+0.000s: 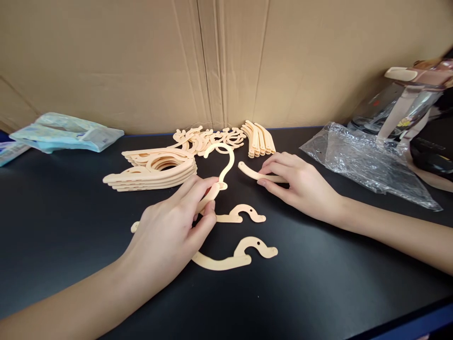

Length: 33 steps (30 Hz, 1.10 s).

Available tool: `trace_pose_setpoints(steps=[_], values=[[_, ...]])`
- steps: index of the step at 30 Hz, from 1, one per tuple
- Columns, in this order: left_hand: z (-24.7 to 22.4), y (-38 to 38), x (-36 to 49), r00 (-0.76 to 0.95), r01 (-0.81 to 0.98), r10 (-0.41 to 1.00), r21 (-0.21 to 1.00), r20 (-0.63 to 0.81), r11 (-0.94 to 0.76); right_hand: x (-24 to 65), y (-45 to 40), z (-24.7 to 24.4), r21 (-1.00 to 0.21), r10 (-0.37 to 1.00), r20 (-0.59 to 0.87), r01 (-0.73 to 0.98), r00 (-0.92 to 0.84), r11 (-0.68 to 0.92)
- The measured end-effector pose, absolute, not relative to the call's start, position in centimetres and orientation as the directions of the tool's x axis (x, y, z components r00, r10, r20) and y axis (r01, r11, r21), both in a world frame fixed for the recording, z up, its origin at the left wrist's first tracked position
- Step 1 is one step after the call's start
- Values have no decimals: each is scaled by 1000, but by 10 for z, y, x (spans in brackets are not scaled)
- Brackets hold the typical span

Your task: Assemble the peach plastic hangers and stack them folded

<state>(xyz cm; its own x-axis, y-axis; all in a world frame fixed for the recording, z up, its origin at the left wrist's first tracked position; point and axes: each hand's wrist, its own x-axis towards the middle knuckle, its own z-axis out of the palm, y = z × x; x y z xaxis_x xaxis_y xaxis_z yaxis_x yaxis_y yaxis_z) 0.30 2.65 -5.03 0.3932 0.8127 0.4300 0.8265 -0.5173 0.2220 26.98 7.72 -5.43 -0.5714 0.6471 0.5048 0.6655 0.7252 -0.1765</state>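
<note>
Two hands (233, 205) w/ cream pcs (227, 163), blk table (311, 264), cardboard wall (141, 61) behind

Readable text, labels, brands, numbers or signs: none.

Unreadable markings, by carrier:
- Clear container (426, 100), to the right of and beyond the right hand (300, 184): one small yellow graphic (405, 123) and one small red mark (377, 102); too small to make out.
- Blue packet (67, 134), to the left of and beyond the left hand (168, 222): faint pale patterning, blurred; wording cannot be made out.
</note>
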Motion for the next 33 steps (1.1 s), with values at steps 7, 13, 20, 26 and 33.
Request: trace_pose_setpoints(steps=[7, 13, 20, 26, 33], values=[[-51, 27, 3, 365, 809, 844, 315, 393, -496, 268, 73, -52, -191, 508, 518, 486, -689, 853], [-45, 26, 4, 378, 773, 830, 353, 411, -527, 267, 73, -50, -38, 420, 504, 466, -755, 884], [-42, 25, 4, 378, 736, 819, 396, 432, -549, 266, 70, -46, 81, 345, 537, 454, -770, 887], [-39, 25, 6, 364, 660, 863, 557, 349, -504, 265, 69, -45, 124, 316, 553, 451, -771, 884], [-34, 26, 12, 362, 541, 905, 739, 225, -401, 268, 69, -42, 199, 296, 569, 477, -767, 856]])
